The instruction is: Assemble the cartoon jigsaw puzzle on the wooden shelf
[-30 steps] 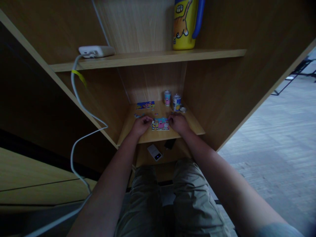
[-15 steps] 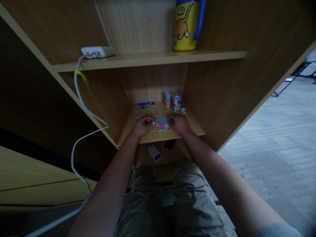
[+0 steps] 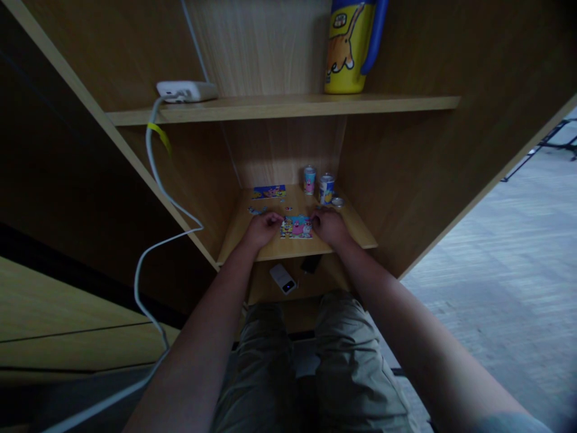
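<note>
On the middle shelf lies a small, partly joined jigsaw puzzle (image 3: 297,228) with pink, yellow and blue cartoon figures; its lower left edge is uneven. My left hand (image 3: 265,227) has curled fingers pressed to its upper left edge. At the upper right edge, my right hand (image 3: 328,224) is closed, fingertips against the puzzle. Loose puzzle pieces (image 3: 256,211) lie beyond my left hand, and a small piece (image 3: 288,208) lies behind the puzzle. Further back is a blue picture card (image 3: 269,192) with cartoon figures.
Two small printed cans (image 3: 309,180) (image 3: 326,189) and a round metal lid (image 3: 337,202) stand behind my right hand. Above, the upper shelf (image 3: 288,107) holds a yellow mug (image 3: 346,51) and a white device (image 3: 187,91) with a hanging cable (image 3: 148,252). Below lies a white power bank (image 3: 283,279).
The view has shifted slightly, so the shelf contents sit a little further right. Both hands stay at the puzzle's sides, with hardly any movement against it.
</note>
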Action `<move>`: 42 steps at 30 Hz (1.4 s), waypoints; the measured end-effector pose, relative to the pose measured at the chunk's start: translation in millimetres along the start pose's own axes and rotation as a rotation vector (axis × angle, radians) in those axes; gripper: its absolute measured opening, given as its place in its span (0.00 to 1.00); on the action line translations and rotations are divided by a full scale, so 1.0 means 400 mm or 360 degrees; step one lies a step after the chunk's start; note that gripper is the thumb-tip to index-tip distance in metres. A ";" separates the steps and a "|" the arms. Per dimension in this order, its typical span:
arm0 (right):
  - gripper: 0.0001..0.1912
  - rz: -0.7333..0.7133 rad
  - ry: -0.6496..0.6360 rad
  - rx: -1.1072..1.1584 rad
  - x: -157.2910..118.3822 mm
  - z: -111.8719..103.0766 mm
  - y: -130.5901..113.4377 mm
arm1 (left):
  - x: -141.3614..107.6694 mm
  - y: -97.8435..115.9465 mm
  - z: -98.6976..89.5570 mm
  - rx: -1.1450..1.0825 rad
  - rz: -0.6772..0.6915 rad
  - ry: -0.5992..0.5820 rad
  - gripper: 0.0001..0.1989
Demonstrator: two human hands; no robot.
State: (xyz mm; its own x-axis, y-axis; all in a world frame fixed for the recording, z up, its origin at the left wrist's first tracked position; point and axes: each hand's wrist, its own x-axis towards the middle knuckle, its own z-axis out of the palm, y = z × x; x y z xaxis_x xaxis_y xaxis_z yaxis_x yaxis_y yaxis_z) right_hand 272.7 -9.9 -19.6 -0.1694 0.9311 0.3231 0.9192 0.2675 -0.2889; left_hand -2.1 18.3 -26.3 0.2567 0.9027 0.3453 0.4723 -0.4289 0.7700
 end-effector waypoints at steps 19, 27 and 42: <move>0.16 0.0014 0.0002 0.0040 -0.003 -0.003 -0.002 | -0.004 0.014 0.002 0.0048 -0.0009 -0.0024 0.06; 0.16 -0.0019 0.0023 0.0025 0.003 0.007 0.008 | -0.006 0.020 0.004 0.0019 -0.0021 -0.0033 0.06; 0.17 -0.0036 0.0044 0.0011 0.002 0.012 0.012 | -0.001 -0.007 0.011 0.0053 0.0022 -0.0013 0.06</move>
State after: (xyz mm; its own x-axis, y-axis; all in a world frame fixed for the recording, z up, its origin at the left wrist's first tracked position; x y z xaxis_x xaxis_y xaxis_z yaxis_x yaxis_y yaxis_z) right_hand 275.1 -6.6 -24.8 -0.1802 0.9175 0.3546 0.9127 0.2904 -0.2875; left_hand 0.1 19.1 -30.8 0.2700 0.8965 0.3513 0.4964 -0.4422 0.7470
